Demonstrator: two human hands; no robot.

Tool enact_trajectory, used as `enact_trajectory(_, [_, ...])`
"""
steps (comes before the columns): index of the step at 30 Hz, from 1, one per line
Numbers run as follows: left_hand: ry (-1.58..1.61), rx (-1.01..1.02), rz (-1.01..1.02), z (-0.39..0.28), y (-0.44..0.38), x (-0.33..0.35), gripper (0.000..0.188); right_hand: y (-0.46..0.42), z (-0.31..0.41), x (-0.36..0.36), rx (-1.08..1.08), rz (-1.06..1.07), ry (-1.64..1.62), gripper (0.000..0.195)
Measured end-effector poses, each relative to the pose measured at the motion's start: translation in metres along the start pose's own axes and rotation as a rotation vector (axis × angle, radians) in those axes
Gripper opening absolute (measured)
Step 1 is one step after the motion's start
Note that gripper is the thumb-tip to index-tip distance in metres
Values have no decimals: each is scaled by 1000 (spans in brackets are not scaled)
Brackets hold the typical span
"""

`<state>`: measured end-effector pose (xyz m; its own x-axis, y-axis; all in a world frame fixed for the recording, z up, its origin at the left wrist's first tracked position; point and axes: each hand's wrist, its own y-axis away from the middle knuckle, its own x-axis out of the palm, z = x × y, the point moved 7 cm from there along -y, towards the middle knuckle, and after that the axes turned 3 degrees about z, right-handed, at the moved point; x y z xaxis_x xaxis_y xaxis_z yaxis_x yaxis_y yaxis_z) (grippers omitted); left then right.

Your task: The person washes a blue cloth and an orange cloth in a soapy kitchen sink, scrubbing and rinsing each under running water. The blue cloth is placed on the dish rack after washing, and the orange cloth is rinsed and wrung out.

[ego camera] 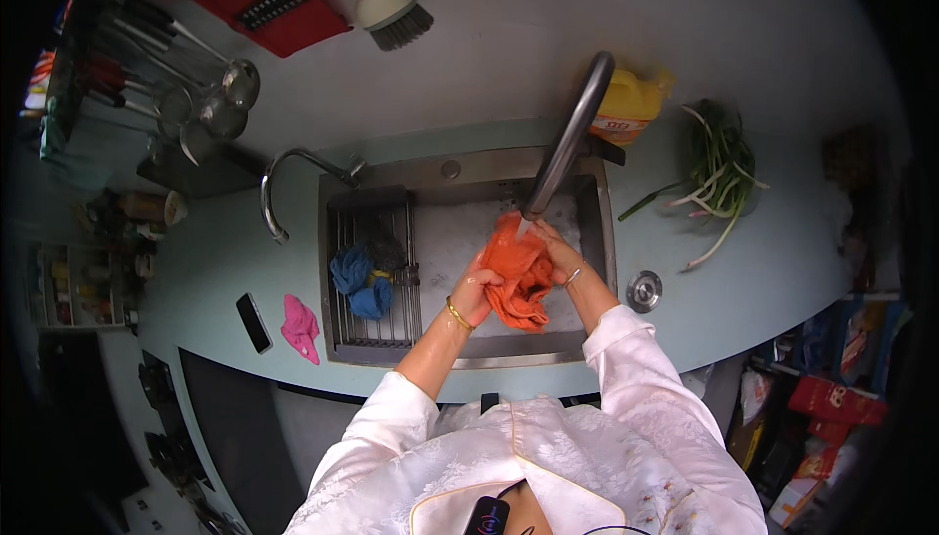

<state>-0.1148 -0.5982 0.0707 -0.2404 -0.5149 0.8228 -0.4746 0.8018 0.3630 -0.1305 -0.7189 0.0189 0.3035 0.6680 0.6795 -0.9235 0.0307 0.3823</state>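
Note:
An orange cloth (517, 271) is spread between my two hands over the steel sink (469, 361). My left hand (472, 293) grips its left side, thumb on top. At the upper right, my right hand (556, 250) holds the other side, its fingers partly hidden by the cloth. Water runs onto the cloth from the tall pull-out faucet (568, 135). Suds and water cover the basin floor. Left of my hands, a roll-up drying rack (400, 241) lies across the sink with blue cloths (359, 278) and a dark scrubber (385, 250) on it.
A small curved faucet (271, 197), a phone (254, 323) and a pink cloth (300, 328) are on the left counter. To the right lie a sink strainer (644, 291) and green onions (722, 175). A yellow detergent jug (627, 106) stands behind the faucet. Ladles (224, 109) hang upper left.

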Motion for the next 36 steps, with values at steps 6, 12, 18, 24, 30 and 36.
enact_trajectory(6, [61, 253, -268, 19, -2, -66, 46, 14, 49, 44, -335, -112, 753, 23])
enact_trajectory(12, [558, 29, 46, 32, -19, -31, 41, 78, 44, 153, -669, 96, 1329, 23])
enact_trajectory(18, [478, 155, 60, 36, -56, -38, 25, 25, 35, 71, -552, -326, 1566, 21])
enact_trajectory(24, [460, 104, -190, 35, -60, -69, 17, 35, 6, 78, -600, -418, 1457, 25])
enact_trajectory(30, [238, 68, -419, 54, -42, -77, 25, 15, 9, 17, -272, -457, 1320, 17])
enact_trajectory(36, [565, -155, 53, 27, -11, -20, 57, 45, 60, 104, -673, -326, 1300, 19])
